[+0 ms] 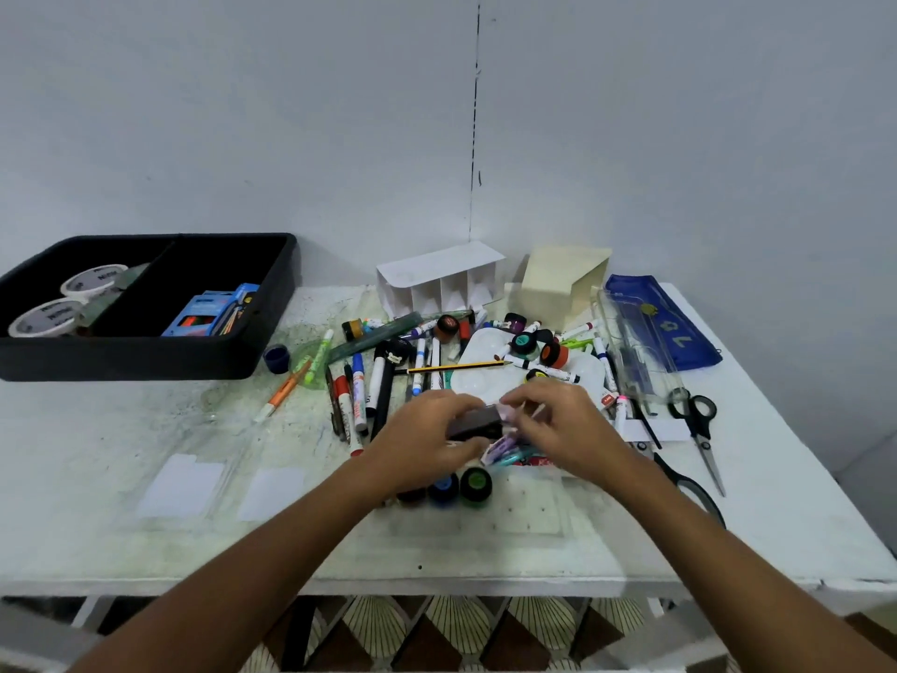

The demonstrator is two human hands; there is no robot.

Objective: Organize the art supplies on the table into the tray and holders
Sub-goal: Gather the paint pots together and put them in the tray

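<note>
Left hand and right hand meet near the middle of the tabletop. Both grip a dark box, left fingers curled around its body, right fingers pinching its end. Black tray sits at the far left corner, well apart.

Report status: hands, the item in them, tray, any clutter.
Left hand grips dark box; right hand pinches at its end. Black tray far left, partly filled. Markers, paint pots, scissors crowd the table around the hands.
</note>
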